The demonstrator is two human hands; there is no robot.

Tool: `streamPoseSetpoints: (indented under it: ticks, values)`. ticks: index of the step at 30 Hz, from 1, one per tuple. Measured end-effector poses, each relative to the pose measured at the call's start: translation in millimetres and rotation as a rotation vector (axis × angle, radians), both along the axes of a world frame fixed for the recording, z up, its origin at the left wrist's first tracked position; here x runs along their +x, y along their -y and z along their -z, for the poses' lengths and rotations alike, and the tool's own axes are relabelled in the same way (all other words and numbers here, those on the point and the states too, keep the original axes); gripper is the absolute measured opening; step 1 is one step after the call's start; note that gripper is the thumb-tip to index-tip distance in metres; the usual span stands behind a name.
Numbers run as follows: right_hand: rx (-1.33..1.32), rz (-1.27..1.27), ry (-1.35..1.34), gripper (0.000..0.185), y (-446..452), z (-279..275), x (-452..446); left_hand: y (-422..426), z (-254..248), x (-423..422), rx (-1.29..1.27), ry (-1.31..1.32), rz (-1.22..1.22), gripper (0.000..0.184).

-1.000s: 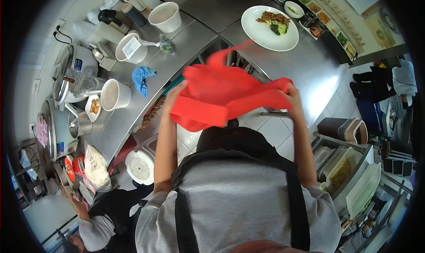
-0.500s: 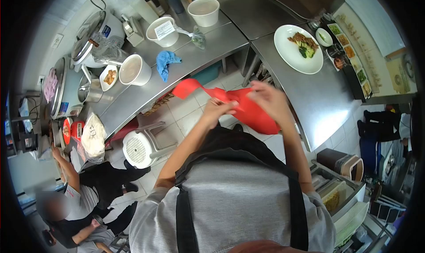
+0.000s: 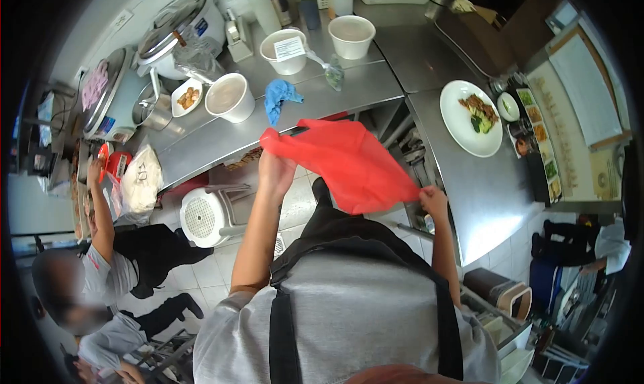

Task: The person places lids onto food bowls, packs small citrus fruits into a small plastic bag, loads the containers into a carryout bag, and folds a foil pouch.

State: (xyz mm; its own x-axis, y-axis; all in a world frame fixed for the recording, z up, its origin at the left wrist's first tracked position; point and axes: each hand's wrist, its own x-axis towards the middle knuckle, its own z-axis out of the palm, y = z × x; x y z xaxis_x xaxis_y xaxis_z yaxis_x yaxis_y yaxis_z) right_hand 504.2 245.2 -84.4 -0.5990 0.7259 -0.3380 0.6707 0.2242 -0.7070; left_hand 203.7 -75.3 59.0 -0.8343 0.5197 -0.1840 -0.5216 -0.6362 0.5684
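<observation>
A thin red bag (image 3: 349,162) is stretched between my two hands in front of my apron. My left hand (image 3: 276,174) is closed on its left end, and the bag's fabric covers part of the fingers. At the lower right corner, my right hand (image 3: 433,201) pinches the red material. Just beyond the bag, on the steel counter's edge, lies a crumpled blue cloth or glove (image 3: 280,100). Behind it stand a white tub with a label (image 3: 284,54), another white tub (image 3: 351,38) and a small knotted clear bag with green contents (image 3: 333,75).
A plate of meat and broccoli (image 3: 453,125) is on the right counter, beside a rack of garnish trays (image 3: 533,132). A white stool (image 3: 203,216) stands at left. A co-worker (image 3: 100,276) works at lower left. A bin (image 3: 496,293) is at lower right.
The bag was bunched between my hands and is now spread wide. My left hand has moved left and my right hand lower. The view has shifted, and my foot shows ahead.
</observation>
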Motion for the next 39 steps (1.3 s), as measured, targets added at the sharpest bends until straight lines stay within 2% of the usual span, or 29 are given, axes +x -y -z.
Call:
streamPoseSetpoints:
  ticks: [1, 2, 4, 6, 8, 9, 11, 12, 13, 14, 16, 17, 18, 19, 20, 21, 24, 27, 28, 30, 32, 33, 34, 35, 36, 37, 39]
  values:
    - [-0.082, -0.124, 0.024, 0.054, 5, -31, -4, -5, -14, 3, -0.097, -0.016, -0.072, 0.024]
    - [-0.167, -0.240, 0.052, 0.074, 19, -89, -10, -13, -23, 6, -0.202, -0.103, -0.024, 0.028]
    - [-0.022, -0.462, -0.403, 0.106, 32, -151, -38, -35, -35, 19, -0.418, -0.267, 0.087, 0.036]
    - [-0.058, -0.378, -0.430, 0.098, 72, -244, -77, -67, -64, 48, -0.646, -0.557, 0.432, 0.049]
    - [0.129, -0.529, -0.474, 0.086, 89, -230, -114, -95, -73, 72, -0.593, -1.071, 0.425, 0.055]
    - [0.222, -0.603, -0.498, 0.080, 90, -220, -127, -94, -88, 73, -0.675, -1.223, 0.408, 0.056]
    - [-0.091, -0.492, -0.340, 0.070, 79, -207, -145, -92, -119, 71, -0.831, -1.532, 0.373, 0.059]
    - [-0.244, -0.438, -0.257, 0.066, 74, -205, -151, -85, -109, 52, -1.042, -1.681, 0.257, 0.062]
    - [-0.836, -0.344, -0.573, 0.061, 74, -213, -148, -68, -106, 25, -1.157, -1.715, 0.221, 0.067]
    - [-0.920, -0.306, -0.614, 0.057, 73, -227, -143, -55, -80, -7, -1.515, -1.668, 0.284, 0.072]
    - [-1.084, -0.220, -0.704, 0.049, 62, -252, -136, -24, -61, -48, -1.638, -1.690, 0.136, 0.070]
    - [-0.887, -0.317, -0.712, 0.041, 49, -246, -134, -15, -51, -68, -1.852, -1.460, 0.290, 0.080]
    - [-0.683, -0.391, -0.715, 0.032, 35, -240, -132, -14, -48, -82, -1.532, -1.240, 0.431, 0.081]
    - [-0.195, -0.539, -0.587, 0.028, 24, -248, -134, -14, -53, -89, -1.212, -1.005, 0.548, 0.083]
    - [0.292, -0.664, -0.425, 0.025, 16, -256, -139, -19, -57, -88, -0.764, -0.652, 0.623, 0.085]
    - [0.633, -0.590, -0.313, 0.024, 12, -262, -147, -27, -69, -85, -0.371, -0.242, 0.674, 0.087]
    - [0.809, -0.490, 0.146, 0.023, -30, -232, -166, -51, -89, -100, -0.235, -0.531, 0.770, 0.067]
    - [0.759, -0.701, 0.226, 0.024, -74, -231, -160, -69, -91, -126, -0.090, -0.810, 0.819, 0.054]
    - [0.739, -0.786, 0.228, 0.023, -82, -238, -169, -77, -86, -139, -0.440, -0.989, 0.810, 0.052]
    - [0.160, -0.669, 0.472, 0.022, -98, -282, -181, -95, -59, -159, -1.154, -1.302, 0.739, 0.048]
    - [-0.059, -0.773, 0.382, 0.019, -130, -287, -177, -111, -1, -162, -0.942, -1.398, 0.712, 0.053]
    - [-0.046, -0.782, 0.358, 0.016, -137, -292, -186, -119, 15, -161, -0.836, -1.443, 0.697, 0.056]
    - [-0.033, -0.790, 0.334, 0.014, -142, -298, -196, -132, 14, -163, -0.771, -1.308, 0.864, 0.055]
    - [0.101, -0.756, 0.339, 0.012, -148, -307, -209, -150, 12, -165, -0.701, -1.165, 1.026, 0.054]
    - [0.124, -0.678, 0.284, 0.016, -149, -313, -236, -168, 12, -166, -0.625, -1.016, 1.178, 0.054]
    - [0.184, -0.489, 0.031, 0.025, -154, -297, -253, -184, 14, -168, -0.558, -0.885, 1.207, 0.054]
    - [-0.192, -0.151, -0.226, 0.042, -121, -297, -326, -214, 23, -175, -0.435, -0.629, 1.240, 0.053]
